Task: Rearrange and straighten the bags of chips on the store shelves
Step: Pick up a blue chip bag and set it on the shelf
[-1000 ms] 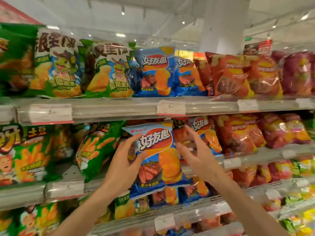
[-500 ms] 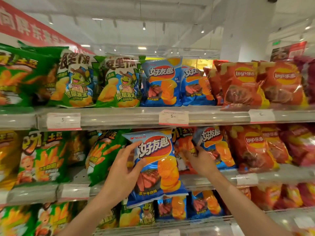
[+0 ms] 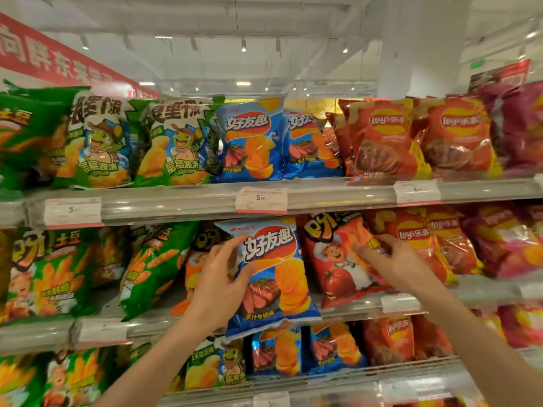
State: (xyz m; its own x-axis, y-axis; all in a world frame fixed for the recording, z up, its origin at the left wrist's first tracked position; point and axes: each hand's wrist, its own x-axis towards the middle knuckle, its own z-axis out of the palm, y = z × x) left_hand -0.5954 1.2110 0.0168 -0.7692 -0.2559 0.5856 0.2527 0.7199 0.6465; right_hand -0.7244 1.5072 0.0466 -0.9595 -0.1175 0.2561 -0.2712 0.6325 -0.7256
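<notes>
My left hand point(image 3: 219, 284) grips the left edge of a blue chip bag point(image 3: 273, 277) and holds it upright in front of the middle shelf point(image 3: 164, 323). My right hand point(image 3: 390, 261) pinches the right side of a red tomato chip bag point(image 3: 338, 268) that stands on that shelf, beside a red Lay's bag point(image 3: 417, 233). The thumb lies on the bag's front. Two matching blue bags point(image 3: 249, 142) stand on the top shelf point(image 3: 182, 201), and more blue bags point(image 3: 276, 351) sit on the shelf below.
Green bags point(image 3: 97, 142) fill the left of each shelf; one green bag point(image 3: 152, 265) leans on the middle shelf. Red and pink bags point(image 3: 458, 136) crowd the right. Price tags point(image 3: 261, 199) hang on the shelf edges. A white pillar point(image 3: 423, 45) rises behind.
My right hand has left the second blue bag, which no longer shows, and now pinches the red tomato bag. The left hand still holds its blue bag. The view has shifted slightly.
</notes>
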